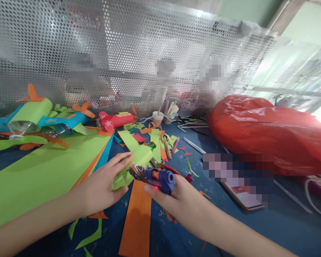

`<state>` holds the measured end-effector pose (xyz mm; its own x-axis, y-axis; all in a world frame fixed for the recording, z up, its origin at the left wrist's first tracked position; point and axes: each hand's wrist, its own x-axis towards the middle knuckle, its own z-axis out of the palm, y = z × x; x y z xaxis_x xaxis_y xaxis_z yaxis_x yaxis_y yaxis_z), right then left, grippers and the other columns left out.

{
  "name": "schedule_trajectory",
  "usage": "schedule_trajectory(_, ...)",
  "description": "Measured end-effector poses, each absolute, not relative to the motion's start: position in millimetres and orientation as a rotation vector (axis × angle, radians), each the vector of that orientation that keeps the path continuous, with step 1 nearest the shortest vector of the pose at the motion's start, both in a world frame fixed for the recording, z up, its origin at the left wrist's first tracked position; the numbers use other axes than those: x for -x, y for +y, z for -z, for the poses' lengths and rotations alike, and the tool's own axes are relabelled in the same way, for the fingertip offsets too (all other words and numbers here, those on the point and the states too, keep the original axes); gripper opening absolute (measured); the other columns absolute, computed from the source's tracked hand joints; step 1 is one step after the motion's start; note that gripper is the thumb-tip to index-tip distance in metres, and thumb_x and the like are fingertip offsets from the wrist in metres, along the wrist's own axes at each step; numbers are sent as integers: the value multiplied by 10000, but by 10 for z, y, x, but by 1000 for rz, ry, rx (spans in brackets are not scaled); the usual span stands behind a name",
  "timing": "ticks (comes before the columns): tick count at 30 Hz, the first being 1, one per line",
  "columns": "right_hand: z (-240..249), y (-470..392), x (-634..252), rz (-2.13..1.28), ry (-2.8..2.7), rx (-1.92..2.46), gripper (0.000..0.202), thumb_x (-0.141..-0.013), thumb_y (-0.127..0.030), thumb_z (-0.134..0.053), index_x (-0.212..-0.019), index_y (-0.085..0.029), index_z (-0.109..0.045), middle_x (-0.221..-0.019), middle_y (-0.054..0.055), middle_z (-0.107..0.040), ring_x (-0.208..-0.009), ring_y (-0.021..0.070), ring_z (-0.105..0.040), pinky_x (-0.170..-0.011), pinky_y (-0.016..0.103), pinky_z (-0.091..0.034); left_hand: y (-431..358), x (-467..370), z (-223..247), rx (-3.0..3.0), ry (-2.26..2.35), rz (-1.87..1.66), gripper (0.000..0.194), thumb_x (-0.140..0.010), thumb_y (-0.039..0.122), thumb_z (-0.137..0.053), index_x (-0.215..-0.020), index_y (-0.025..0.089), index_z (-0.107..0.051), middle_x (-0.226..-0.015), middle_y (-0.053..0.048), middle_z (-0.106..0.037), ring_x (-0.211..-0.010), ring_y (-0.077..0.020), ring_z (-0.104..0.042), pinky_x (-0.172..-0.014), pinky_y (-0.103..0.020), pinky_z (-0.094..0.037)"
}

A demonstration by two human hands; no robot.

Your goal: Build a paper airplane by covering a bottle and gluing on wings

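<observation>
In the middle of the head view, my left hand [100, 185] is closed around a plastic bottle [142, 154] wrapped in light green paper, its green neck pointing away to the right. My right hand [180, 207] grips a blue glue gun [153, 178] with a small red light glowing on its side. The gun's front end lies close against the bottle's wrapped side; whether the tip touches it I cannot tell. An orange paper strip [136, 221] lies on the table below both hands. The bottle's near end is partly hidden by my fingers.
Large green sheets [50, 164] cover the left of the table. Behind them lie paper-covered bottle planes, including a red one [119, 120]. Paper scraps and pens [167, 147] lie beyond my hands. A phone [243, 192] and a red plastic bag [259, 132] are on the right.
</observation>
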<state>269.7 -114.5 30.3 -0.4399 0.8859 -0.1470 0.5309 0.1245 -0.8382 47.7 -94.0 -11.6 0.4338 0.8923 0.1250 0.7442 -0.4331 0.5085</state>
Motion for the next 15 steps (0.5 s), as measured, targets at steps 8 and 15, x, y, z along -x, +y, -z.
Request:
schedule_trajectory(8,-451,-1079,-2878,-1227,-1981,1454,305,-883,-471,-502,-920,-177,-574,-433,-85,-435,-366,87,-423,-348,171,-345,-951,-505,71,-2294,1490,-408,673,-840,253,-507,-1461,290,-248,-1563,13,-208,-1380,-237,-323,-1108,-401,-338)
schedule_trajectory(15,-528,-721,-3477,-144,-2245,1900,450,-899,-579,-387,-998,-194,-597,-886,92,-681,-789,256,-669,-673,323,-497,-962,-500,78,-2302,1506,-419,664,-844,258,-505,-1456,337,-260,-1559,39,-217,-1338,-262,-397,-1060,-401,-407)
